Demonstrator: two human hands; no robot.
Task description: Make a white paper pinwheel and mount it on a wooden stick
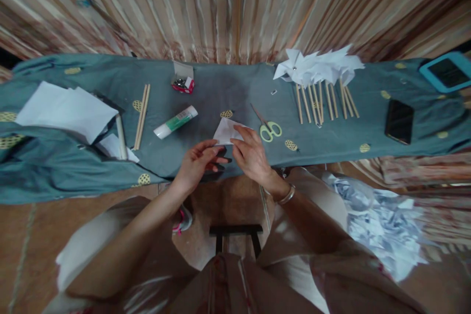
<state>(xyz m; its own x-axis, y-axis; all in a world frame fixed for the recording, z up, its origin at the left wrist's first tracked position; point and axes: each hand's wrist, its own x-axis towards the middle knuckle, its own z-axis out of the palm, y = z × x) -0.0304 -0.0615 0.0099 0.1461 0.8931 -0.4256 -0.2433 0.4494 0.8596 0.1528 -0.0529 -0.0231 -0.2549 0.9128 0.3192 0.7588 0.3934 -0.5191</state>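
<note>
A small folded sheet of white paper [225,130] is held between my hands over the near middle of the table. My left hand [200,161] pinches its lower left corner between thumb and fingers. On the paper's right side, my right hand [250,153] grips it with thumb below and fingers over the top; the fingers cover that part. Scissors with light green handles [270,131] lie just right of the paper. To the left rests a white and green glue stick [175,121].
White paper pinwheels [318,67] on wooden sticks lie at the back right. Nearby are a black phone [399,121] and a blue-cased device [447,71]. Leftward sit a small red box [183,84], two sticks [142,117] and paper sheets [68,110]. A bag of white paper pieces [382,225] is below right.
</note>
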